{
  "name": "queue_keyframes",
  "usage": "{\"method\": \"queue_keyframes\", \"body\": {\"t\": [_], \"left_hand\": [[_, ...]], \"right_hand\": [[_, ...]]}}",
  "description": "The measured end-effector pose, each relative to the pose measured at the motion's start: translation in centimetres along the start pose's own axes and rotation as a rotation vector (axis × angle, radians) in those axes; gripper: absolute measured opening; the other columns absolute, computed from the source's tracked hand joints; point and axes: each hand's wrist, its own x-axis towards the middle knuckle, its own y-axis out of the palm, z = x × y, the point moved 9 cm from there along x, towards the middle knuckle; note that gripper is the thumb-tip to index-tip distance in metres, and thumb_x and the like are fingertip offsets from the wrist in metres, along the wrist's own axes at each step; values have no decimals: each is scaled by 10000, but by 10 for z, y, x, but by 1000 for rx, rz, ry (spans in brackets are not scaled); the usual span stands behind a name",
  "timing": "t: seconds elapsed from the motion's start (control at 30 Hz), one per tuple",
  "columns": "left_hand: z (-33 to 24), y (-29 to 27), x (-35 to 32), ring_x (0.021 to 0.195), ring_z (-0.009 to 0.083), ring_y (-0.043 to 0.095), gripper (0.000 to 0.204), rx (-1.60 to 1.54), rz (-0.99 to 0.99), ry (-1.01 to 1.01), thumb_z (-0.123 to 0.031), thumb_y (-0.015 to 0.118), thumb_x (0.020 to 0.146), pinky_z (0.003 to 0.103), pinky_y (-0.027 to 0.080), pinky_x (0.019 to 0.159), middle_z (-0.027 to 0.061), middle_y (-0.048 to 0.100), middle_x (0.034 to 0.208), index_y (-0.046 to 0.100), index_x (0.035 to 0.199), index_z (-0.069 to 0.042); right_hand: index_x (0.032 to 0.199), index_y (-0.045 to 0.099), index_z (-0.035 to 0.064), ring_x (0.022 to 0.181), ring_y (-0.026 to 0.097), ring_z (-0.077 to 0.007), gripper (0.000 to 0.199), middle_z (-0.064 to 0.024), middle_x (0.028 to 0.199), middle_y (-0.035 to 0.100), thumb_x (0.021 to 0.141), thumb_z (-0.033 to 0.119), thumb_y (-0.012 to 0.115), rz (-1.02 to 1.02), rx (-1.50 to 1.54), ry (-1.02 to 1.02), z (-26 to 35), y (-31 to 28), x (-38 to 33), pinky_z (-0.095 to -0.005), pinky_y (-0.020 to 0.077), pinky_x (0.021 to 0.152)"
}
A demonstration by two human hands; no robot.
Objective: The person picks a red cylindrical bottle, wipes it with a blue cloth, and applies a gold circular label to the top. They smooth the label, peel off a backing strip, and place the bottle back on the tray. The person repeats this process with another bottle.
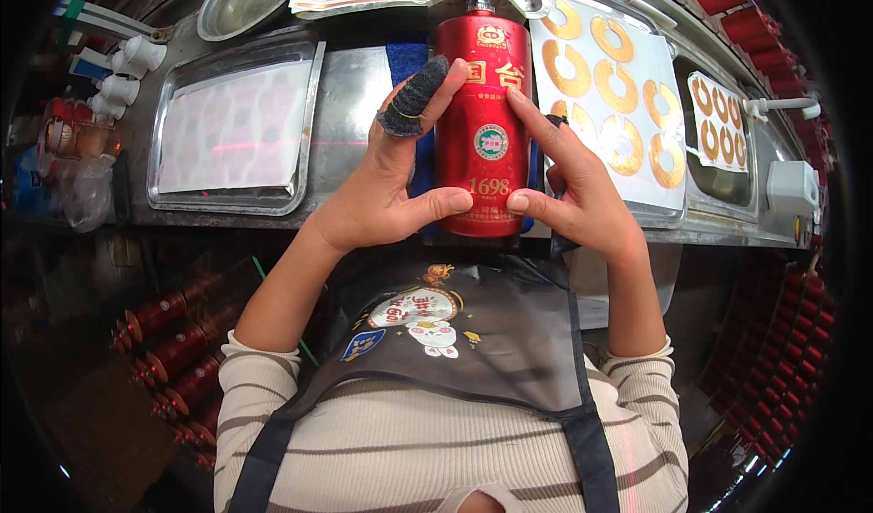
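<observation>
A red bottle (482,117) with gold lettering, a small round green-and-white emblem and a dark capped neck lies in front of me, its neck pointing away. My left hand (377,190) grips its left side. Dark fabric covers, one with a thin band, wrap some of those fingers; the thumb and a bare fingertip press on the bottle's face. From the right side, my right hand (587,190) holds it too, with index finger and thumb on the front. The other right fingers are partly hidden, with dark covering among them. Blue cloth (409,63) shows beside the bottle.
At left sits a metal tray (305,163) with a pale sheet. To the right lies a sheet of gold open-ring labels (616,88); a smaller label sheet (718,117) rests in another tray. A metal bowl (238,8) stands behind. Red bottles (195,381) are stacked below.
</observation>
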Motion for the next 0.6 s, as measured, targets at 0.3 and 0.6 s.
{"method": "queue_keyframes", "body": {"t": [0.3,0.6], "left_hand": [[-6,-9,5,1472,358,223,1008,84,-7,-19,-432,765,816,461,165,1206,152,271,1614,226,1600,-100],[-6,3,4,1476,361,208,982,142,39,-75,-501,709,840,500,166,1178,134,261,1619,232,1593,-89]], "right_hand": [[1574,352,182,689,347,-126,888,-52,974,517,825,447,752,21,20,-2,-2,-3,0,-258,345,608],[1551,385,316,786,521,-327,826,-155,855,484,824,475,743,-48,-157,-2,13,-4,10,-392,448,745]]}}
